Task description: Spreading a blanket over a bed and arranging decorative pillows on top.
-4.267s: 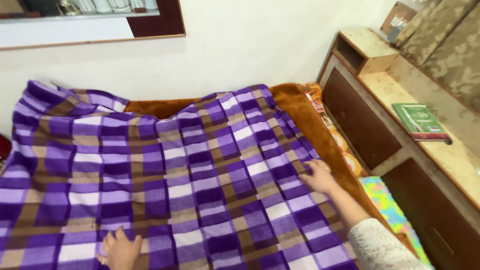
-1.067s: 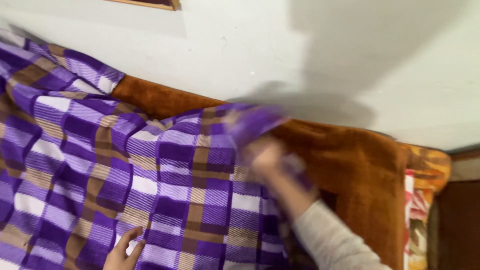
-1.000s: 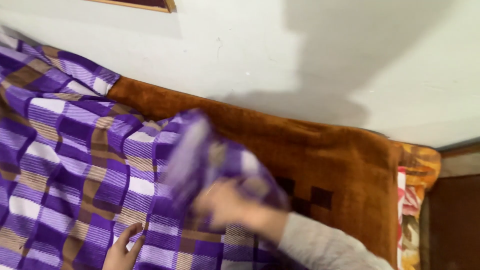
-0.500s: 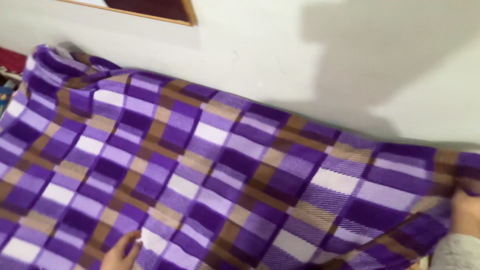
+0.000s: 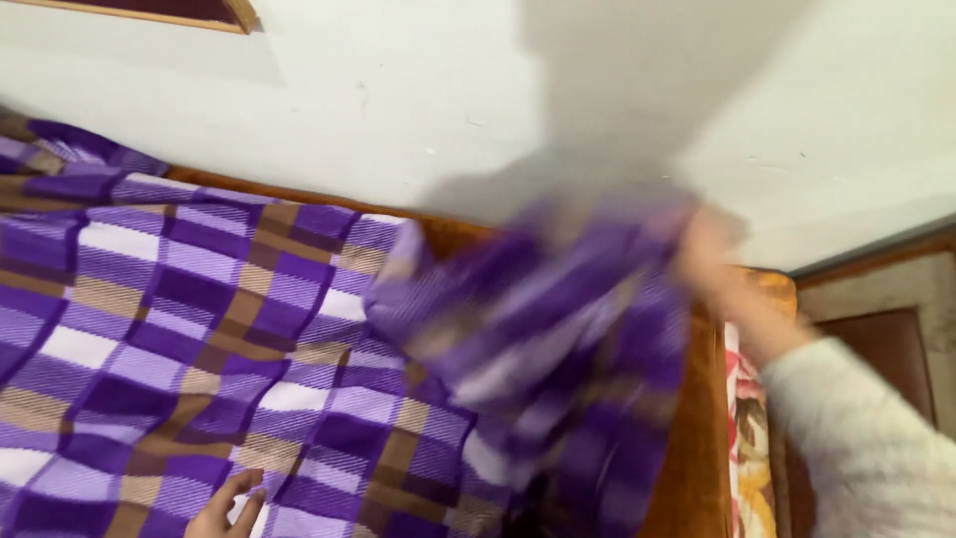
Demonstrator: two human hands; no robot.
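A purple, white and brown checked blanket lies spread over a bed. My right hand, in a white knit sleeve, grips the blanket's far right corner and holds it lifted; that raised part is blurred by motion. My left hand rests flat on the blanket at the bottom edge of the view, fingers apart.
An orange-brown plush blanket shows underneath at the right, with a floral sheet edge beside it. A white wall runs behind the bed. A dark wooden headboard panel stands at far right.
My right hand has swung the blanket corner up and inward from its stretched-out position at the right. The left hand has stayed pressed on the blanket.
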